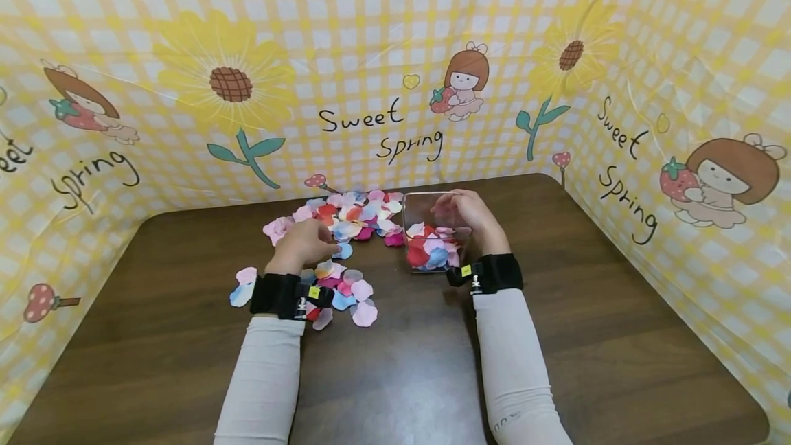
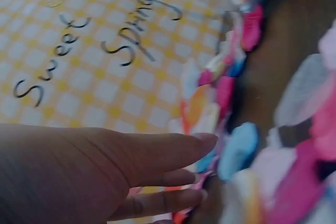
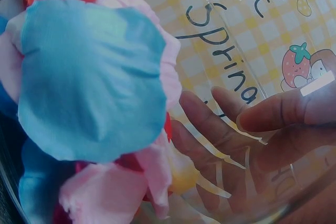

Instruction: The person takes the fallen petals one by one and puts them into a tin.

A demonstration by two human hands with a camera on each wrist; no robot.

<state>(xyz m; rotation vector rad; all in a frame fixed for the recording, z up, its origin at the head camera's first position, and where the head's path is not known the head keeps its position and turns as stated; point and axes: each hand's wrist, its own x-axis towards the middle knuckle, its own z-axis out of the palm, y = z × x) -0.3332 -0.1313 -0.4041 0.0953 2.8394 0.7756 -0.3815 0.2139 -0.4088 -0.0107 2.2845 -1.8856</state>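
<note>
My left hand (image 1: 304,244) reaches over the loose fabric flower petals (image 1: 352,215) on the table, thumb and fingers extended with a gap between them. Its fingertips are right at a light blue petal (image 1: 343,250), which also shows beyond the thumb (image 2: 194,148) in the left wrist view. A clear box (image 1: 404,225), partly filled with red, pink, white and blue petals (image 1: 432,253), stands upright to the right of the pile. My right hand (image 1: 472,215) holds it, the fingers curved around its far right side; they show through the clear wall (image 3: 205,124) in the right wrist view.
A smaller scatter of petals (image 1: 346,290) lies nearer me, partly behind the left wrist strap (image 1: 276,296). Two more petals (image 1: 244,287) lie left of that wrist. The dark wooden table (image 1: 395,376) meets a yellow checked cloth (image 1: 371,53) at the back and sides.
</note>
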